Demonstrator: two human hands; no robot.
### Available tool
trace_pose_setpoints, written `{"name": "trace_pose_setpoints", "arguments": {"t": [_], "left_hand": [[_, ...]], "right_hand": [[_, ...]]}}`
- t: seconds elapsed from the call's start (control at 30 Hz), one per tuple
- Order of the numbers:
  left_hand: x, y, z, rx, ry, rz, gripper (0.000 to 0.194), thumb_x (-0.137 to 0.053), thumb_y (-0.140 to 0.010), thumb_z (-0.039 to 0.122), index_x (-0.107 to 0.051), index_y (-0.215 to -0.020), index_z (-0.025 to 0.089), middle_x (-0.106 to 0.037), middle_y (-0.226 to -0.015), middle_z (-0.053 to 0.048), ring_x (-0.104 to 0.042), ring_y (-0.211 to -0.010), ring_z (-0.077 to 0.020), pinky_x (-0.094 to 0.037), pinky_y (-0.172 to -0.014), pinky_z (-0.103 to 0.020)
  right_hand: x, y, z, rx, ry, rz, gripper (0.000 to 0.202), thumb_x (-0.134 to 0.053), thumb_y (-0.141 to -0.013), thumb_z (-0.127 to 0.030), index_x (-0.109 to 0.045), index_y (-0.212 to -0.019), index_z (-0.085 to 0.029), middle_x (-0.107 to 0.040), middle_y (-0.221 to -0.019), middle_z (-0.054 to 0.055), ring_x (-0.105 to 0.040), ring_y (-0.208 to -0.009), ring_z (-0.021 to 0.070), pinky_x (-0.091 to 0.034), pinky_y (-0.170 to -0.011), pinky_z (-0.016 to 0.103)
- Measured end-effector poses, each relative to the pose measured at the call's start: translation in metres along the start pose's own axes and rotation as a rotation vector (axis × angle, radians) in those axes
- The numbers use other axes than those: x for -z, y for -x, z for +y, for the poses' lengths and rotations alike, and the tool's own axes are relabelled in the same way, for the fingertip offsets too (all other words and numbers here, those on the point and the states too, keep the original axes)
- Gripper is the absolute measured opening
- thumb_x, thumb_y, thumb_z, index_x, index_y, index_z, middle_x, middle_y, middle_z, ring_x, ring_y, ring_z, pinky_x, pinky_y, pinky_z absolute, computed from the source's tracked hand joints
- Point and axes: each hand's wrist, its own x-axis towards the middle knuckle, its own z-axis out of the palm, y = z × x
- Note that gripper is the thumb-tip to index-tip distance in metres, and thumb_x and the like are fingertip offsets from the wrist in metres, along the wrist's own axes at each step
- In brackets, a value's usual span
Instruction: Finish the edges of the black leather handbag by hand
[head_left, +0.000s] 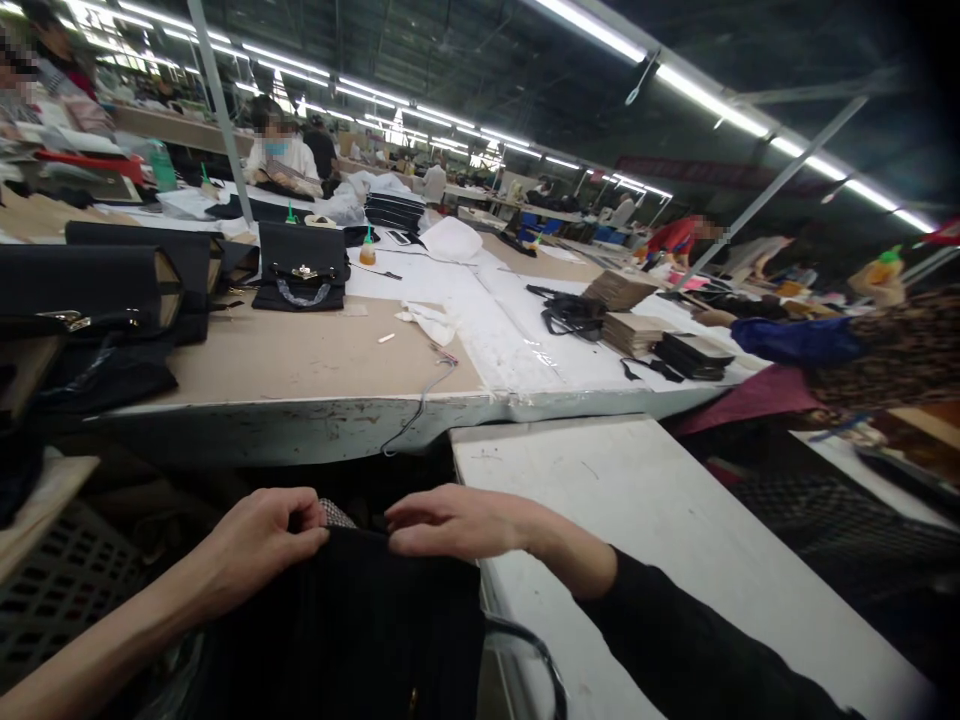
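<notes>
Positioned at lower center, in front of the wearer's body and below the level of the workbench [360, 350]: black handbag [382, 620], upper edge toward the bench. Fitted with small gold-colored hardware [412, 700] low on the front and, at its right side, a curved dark handle [529, 640]. Pinched at the left part of that upper edge by the left hand [277, 530], thumb against curled fingers. Laid over the right part of the same edge: right hand [465, 522], fingers extended, narrow gap to the thumb; not possible to tell whether gripping or only touching. Visible between the hands, just behind the edge: checked material [337, 514]. Adjacent at right, set against the bench: pale side table [585, 500]. At lower left: perforated plastic basket [67, 580]. On the bench, at left: black flap handbag [307, 262] with gold-colored clasp, near a green-capped bottle [367, 250] of amber liquid. Nearer the front edge: crumpled white sheet [431, 322] and gray cord [421, 405], the latter hanging over the edge. At right: stacked brown panels [634, 335] beside stacked black pieces [690, 357]. Extended from the far right: co-worker's blue sleeve [795, 340].
</notes>
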Motion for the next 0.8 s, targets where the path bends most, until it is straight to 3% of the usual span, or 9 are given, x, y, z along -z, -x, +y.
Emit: {"name": "trace_pose_setpoints", "arguments": {"t": [0.1, 0.23, 0.3, 0.43, 0.5, 0.6, 0.8], "left_hand": [[0.001, 0.002, 0.0, 0.004, -0.002, 0.004, 0.02, -0.06, -0.082, 0.036, -0.057, -0.069, 0.02, -0.059, -0.067, 0.004, -0.053, -0.067, -0.0175, -0.036, -0.061, -0.027], [0.011, 0.02, -0.004, 0.019, -0.015, 0.015, 0.014, -0.06, -0.082, 0.034, -0.061, -0.076, 0.021, -0.066, -0.077, 0.002, -0.06, -0.076, -0.0201, -0.041, -0.068, -0.028], [0.017, 0.032, -0.007, 0.022, -0.026, 0.025, 0.014, -0.068, -0.077, 0.03, -0.062, -0.088, 0.023, -0.07, -0.096, 0.001, -0.063, -0.09, -0.0225, -0.043, -0.078, -0.029], [0.025, 0.054, -0.024, 0.143, 0.08, 0.115, 0.043, -0.076, -0.07, 0.025, -0.05, -0.104, 0.027, -0.068, -0.114, -0.002, -0.064, -0.104, -0.0267, -0.046, -0.087, -0.034], [0.03, 0.062, -0.036, 0.196, 0.217, 0.137, 0.04, -0.075, -0.075, 0.028, -0.044, -0.102, 0.026, -0.068, -0.111, -0.004, -0.066, -0.102, -0.0263, -0.048, -0.083, -0.033], [0.036, 0.069, -0.049, 0.186, 0.303, 0.072, 0.029, -0.071, -0.083, 0.033, -0.046, -0.095, 0.025, -0.068, -0.098, -0.001, -0.065, -0.094, -0.0236, -0.047, -0.079, -0.031], [0.04, 0.073, -0.048, 0.172, 0.314, 0.017, 0.019, -0.067, -0.089, 0.04, -0.063, -0.094, 0.022, -0.068, -0.091, 0.002, -0.062, -0.09, -0.0217, -0.046, -0.078, -0.029]], "right_hand": [[-0.014, -0.052, -0.007, 0.151, 0.13, -0.011, 0.044, -0.067, -0.087, -0.051, -0.069, -0.116, -0.018, -0.071, -0.097, 0.004, -0.062, -0.082, 0.0188, -0.045, -0.072, 0.026], [-0.037, -0.099, -0.01, 0.192, 0.186, -0.02, 0.028, -0.068, -0.088, -0.037, -0.071, -0.105, -0.016, -0.065, -0.079, 0.0, -0.057, -0.07, 0.015, -0.039, -0.062, 0.023], [-0.042, -0.105, -0.011, 0.243, 0.146, -0.011, 0.026, -0.067, -0.088, -0.034, -0.071, -0.107, -0.017, -0.065, -0.08, -0.001, -0.057, -0.071, 0.0145, -0.039, -0.063, 0.023], [-0.041, -0.099, -0.018, 0.272, 0.098, -0.026, 0.027, -0.063, -0.088, -0.029, -0.072, -0.11, -0.017, -0.068, -0.082, 0.001, -0.059, -0.072, 0.0155, -0.042, -0.065, 0.023], [-0.04, -0.095, -0.021, 0.264, 0.06, -0.029, 0.031, -0.062, -0.088, -0.027, -0.071, -0.117, -0.019, -0.071, -0.091, 0.003, -0.062, -0.079, 0.0171, -0.045, -0.069, 0.024], [-0.039, -0.092, -0.024, 0.258, 0.016, -0.021, 0.039, -0.062, -0.09, -0.025, -0.066, -0.129, -0.023, -0.072, -0.11, 0.004, -0.064, -0.097, 0.0202, -0.047, -0.083, 0.026], [-0.039, -0.103, -0.026, 0.259, 0.018, -0.058, 0.039, -0.062, -0.091, -0.028, -0.066, -0.13, -0.022, -0.073, -0.114, 0.005, -0.065, -0.101, 0.0215, -0.048, -0.087, 0.028]]}}
